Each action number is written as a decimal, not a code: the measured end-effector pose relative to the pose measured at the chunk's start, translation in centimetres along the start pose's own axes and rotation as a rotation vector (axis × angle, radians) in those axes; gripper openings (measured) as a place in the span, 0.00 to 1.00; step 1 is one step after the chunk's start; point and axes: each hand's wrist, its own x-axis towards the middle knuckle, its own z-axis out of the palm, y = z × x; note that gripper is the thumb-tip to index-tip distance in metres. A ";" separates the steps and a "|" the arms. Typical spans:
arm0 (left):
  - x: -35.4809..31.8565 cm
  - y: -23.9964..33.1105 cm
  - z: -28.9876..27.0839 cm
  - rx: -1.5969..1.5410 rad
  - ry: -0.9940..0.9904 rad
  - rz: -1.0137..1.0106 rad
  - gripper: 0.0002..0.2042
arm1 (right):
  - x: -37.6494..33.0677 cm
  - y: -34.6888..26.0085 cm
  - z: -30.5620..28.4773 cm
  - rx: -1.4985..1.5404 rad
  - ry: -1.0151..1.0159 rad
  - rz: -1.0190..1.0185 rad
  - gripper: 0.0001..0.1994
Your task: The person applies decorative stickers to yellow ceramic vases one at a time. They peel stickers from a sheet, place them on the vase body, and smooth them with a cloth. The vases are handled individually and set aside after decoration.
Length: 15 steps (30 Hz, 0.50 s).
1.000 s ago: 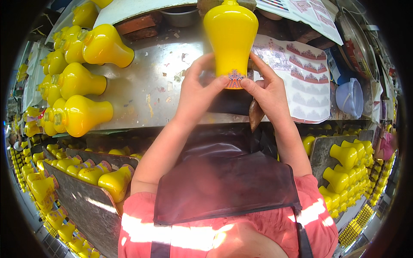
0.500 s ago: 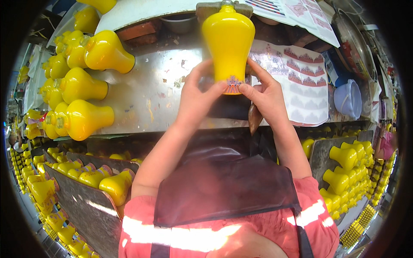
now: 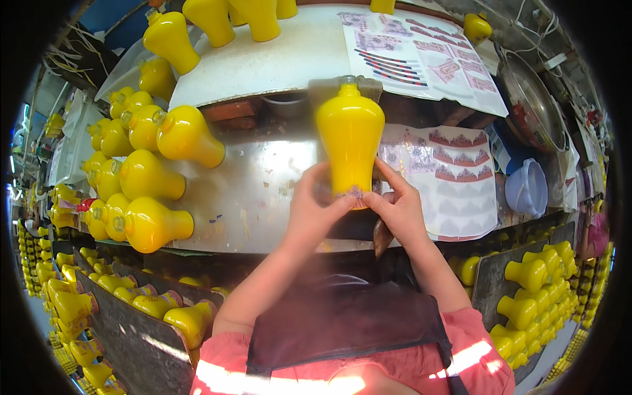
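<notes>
A glossy yellow bottle (image 3: 350, 131), broad-shouldered with a clear glass neck, lies over the work surface with its neck pointing away from me. My left hand (image 3: 309, 207) grips the narrow base end from the left, and my right hand (image 3: 400, 207) from the right. Both thumbs press on a small red-and-blue patterned decal (image 3: 352, 193) near the base rim, partly covering it. Below my right palm sticks out a brown, flat, pointed piece (image 3: 380, 238), apparently tucked in that hand; its kind is unclear. Beyond, the bottle's neck end meets a grey-brown block (image 3: 322, 92).
Several yellow bottles (image 3: 155, 174) lie at the left of the metal worktop (image 3: 263, 178). Right of my hands are a decal sheet (image 3: 454, 204) and a lilac bucket (image 3: 526, 189). More decal sheets (image 3: 388, 49) cover the raised white board (image 3: 276, 56). Racked bottles (image 3: 526, 309) flank me.
The view has tilted, so the bench and my hands appear lower and more of the far board shows. My hands keep their hold on the bottle, thumbs still at the decal.
</notes>
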 end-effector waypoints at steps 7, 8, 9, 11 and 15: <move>0.1 0.0 0.0 -0.040 -0.001 -0.030 0.38 | 0.2 0.3 0.3 0.037 0.056 -0.027 0.37; 0.0 0.0 0.0 -0.042 -0.002 -0.027 0.38 | 0.3 0.4 0.2 0.036 0.054 -0.034 0.37; 0.0 0.0 0.1 -0.044 -0.002 -0.024 0.38 | 0.3 0.4 0.1 0.035 0.053 -0.040 0.37; 0.0 0.0 0.2 -0.028 0.004 -0.012 0.38 | 0.3 0.6 0.0 0.030 0.036 -0.037 0.37; 0.3 -0.4 0.3 0.022 0.036 0.032 0.38 | 0.3 0.9 -0.3 0.005 0.008 -0.044 0.36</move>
